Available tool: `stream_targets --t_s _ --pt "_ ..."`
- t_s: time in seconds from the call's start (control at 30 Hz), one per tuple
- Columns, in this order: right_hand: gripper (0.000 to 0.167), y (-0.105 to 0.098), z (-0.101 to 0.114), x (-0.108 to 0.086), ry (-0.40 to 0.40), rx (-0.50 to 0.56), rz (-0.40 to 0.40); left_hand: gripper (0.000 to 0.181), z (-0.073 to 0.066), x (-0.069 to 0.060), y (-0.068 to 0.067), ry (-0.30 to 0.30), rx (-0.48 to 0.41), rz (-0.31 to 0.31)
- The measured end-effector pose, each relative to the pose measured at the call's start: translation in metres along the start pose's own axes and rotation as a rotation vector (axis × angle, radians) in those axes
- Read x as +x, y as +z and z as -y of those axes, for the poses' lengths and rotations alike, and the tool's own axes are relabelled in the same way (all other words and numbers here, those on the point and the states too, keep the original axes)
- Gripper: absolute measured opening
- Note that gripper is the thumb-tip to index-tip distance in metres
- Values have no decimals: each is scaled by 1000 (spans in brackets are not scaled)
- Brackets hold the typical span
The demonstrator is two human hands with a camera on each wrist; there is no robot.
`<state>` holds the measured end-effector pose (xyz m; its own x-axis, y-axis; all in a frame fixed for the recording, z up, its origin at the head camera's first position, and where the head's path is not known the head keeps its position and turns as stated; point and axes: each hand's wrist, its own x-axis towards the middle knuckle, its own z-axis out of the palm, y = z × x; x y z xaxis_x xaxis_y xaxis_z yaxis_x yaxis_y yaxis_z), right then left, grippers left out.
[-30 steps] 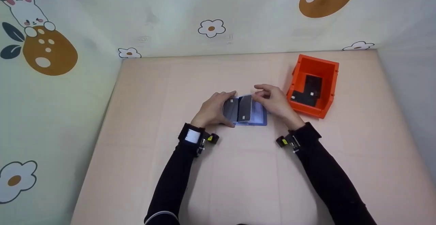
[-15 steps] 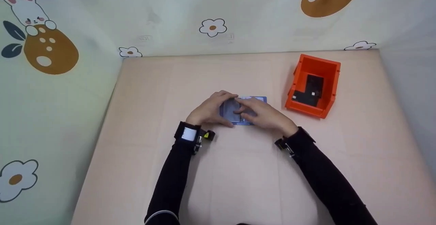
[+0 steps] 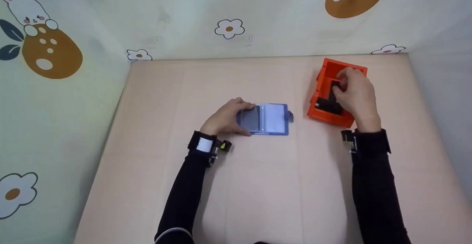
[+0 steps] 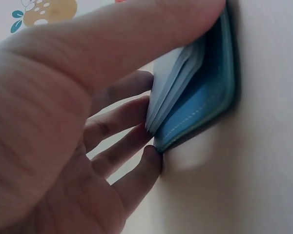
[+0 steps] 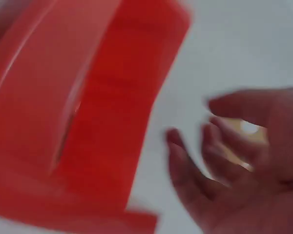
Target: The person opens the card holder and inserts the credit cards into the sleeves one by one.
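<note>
A blue card holder [image 3: 287, 129] lies spread open on the table, clear sleeves showing; a dark card [image 3: 250, 119] sits in its left sleeve. My left hand [image 3: 226, 116] grips the holder's left half, thumb along the near edge and fingers at the far edge. In the left wrist view, several sleeve pages [image 4: 178, 80] stand fanned above the blue cover [image 4: 200, 105]. My right hand [image 3: 357, 94] is over the orange bin [image 3: 332, 118], fingers loosely bent with a gap before the thumb. Under it, black cards [image 3: 328, 106] lie in the bin, partly hidden by the hand.
The holder's strap tab [image 3: 290, 116] sticks out to the right. A pale tabletop [image 3: 254, 188] surrounds the holder and bin. Behind it rises a patterned cloth wall [image 3: 184, 22]. The right wrist view is blurred, with the red-orange bin wall [image 5: 112, 107] close up.
My right hand first flipped a sleeve page rightward side, pressed over the holder, then moved right to above the bin. My left hand has kept its hold on the holder.
</note>
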<state>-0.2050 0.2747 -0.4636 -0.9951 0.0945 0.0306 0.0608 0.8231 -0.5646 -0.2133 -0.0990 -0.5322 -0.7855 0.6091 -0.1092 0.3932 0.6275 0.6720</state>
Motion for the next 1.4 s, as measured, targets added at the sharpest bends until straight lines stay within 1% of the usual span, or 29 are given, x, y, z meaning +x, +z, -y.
stream_targets --t_s 0.1,0.13,0.17,0.23,0.3,0.4,0.47,0.57,0.63,0.73,0.87,0.93,1.03,1.13,1.2,1.3,1.37,1.4 --pt "47 11 -9 3 16 -169 201 92 1 0 0 -7 -5 3" --pt "48 16 -10 4 8 -217 237 92 1 0 1 -8 -6 3" --pt "46 19 -10 5 1 -262 262 92 1 1 1 -9 -5 4" --pt "43 23 -10 4 -16 -339 281 92 0 2 2 -10 -1 3" --pt "38 25 -11 4 -18 -373 293 92 0 2 2 -12 3 5" --pt "36 27 -15 6 -16 -382 315 93 0 2 2 -19 8 7" --pt "36 28 -17 7 -12 -353 344 94 -1 2 1 -22 5 8" --pt "36 28 -17 9 -5 -262 375 94 -1 1 1 -23 3 5" --pt "33 27 -17 10 -6 -193 378 93 -1 0 1 -21 5 -1" --pt "27 25 -15 9 -31 -133 349 92 0 0 1 -14 11 -6" --pt "21 23 -15 10 -79 -124 259 92 0 1 1 -13 9 -6" --pt "23 22 -15 11 -72 -96 209 92 0 1 1 -18 7 -4" --pt "31 17 -15 13 -21 -14 134 92 0 0 2 -26 9 -2" --pt "37 9 -14 13 47 126 31 92 0 0 2 -29 9 -1" --pt "34 3 -15 14 85 234 -68 92 0 0 2 -28 5 -1" --pt "28 -3 -15 14 122 456 -199 92 0 0 1 -26 3 -2" --pt "28 -5 -15 13 129 600 -249 92 0 -1 1 -26 3 -2" --pt "28 -6 -14 13 122 698 -255 93 0 -1 1 -27 3 -1"
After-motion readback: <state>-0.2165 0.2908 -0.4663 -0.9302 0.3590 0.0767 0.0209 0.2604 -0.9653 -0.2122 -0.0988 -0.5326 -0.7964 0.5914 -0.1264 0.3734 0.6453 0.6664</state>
